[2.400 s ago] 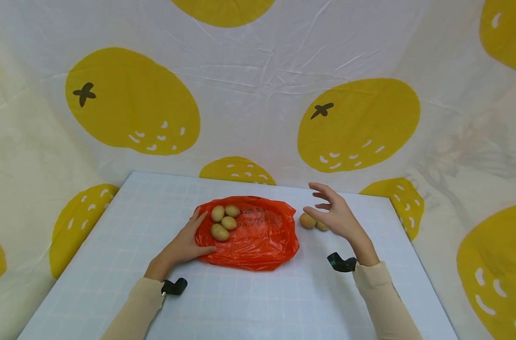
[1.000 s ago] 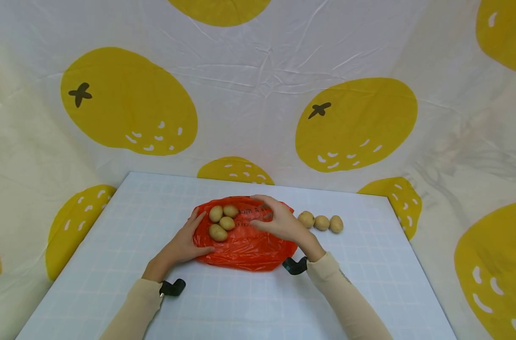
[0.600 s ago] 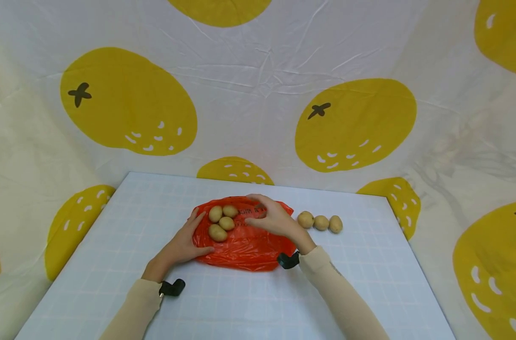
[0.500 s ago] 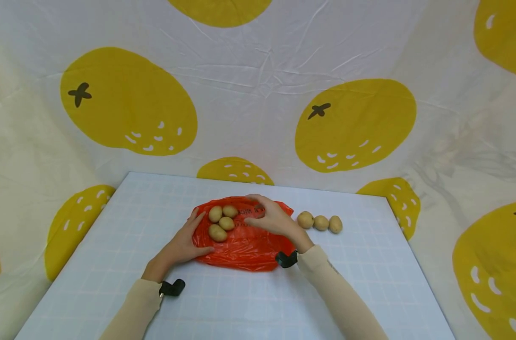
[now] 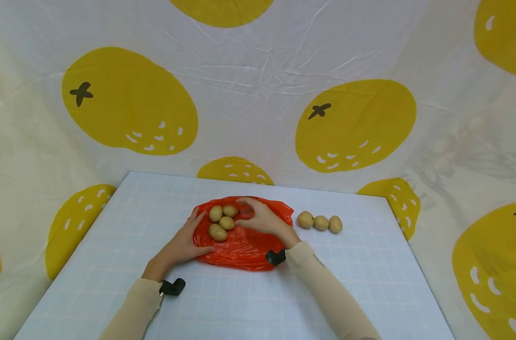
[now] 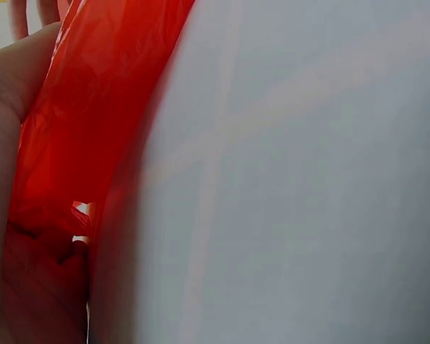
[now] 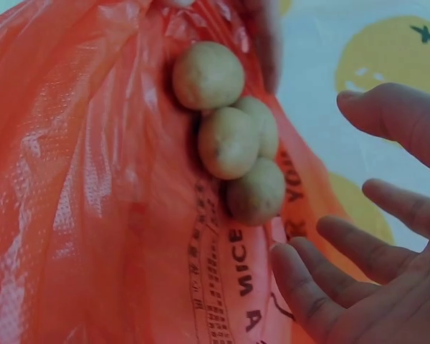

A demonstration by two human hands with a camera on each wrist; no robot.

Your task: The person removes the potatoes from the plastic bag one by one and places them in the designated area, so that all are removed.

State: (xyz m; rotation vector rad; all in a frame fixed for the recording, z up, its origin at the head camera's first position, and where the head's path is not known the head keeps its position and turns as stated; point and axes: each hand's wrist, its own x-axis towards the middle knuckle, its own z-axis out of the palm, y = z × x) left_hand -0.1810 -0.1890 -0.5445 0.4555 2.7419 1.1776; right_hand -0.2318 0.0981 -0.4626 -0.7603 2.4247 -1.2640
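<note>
Several small yellow potatoes (image 5: 217, 232) lie bunched on the left part of a crumpled red plastic bag (image 5: 249, 245). My left hand (image 5: 183, 242) rests at the bag's left edge, fingers and thumb spread along it; red plastic (image 6: 86, 107) shows beside the thumb in the left wrist view. Over the bag, my right hand (image 5: 264, 219) reaches in from the right with fingers apart and nothing between them. Its thumb and fingertips are close to the right side of the bunch. In the right wrist view the potatoes (image 7: 229, 143) stand just beyond its fingertips.
Right of the bag, three more potatoes (image 5: 321, 223) sit in a row on the light blue checked table (image 5: 224, 307). A white curtain with yellow fruit prints (image 5: 249, 118) hangs behind and at both sides.
My right hand has moved left from above the row of potatoes at the right to beside the bunch on the bag. My left hand has stayed at the bag's edge.
</note>
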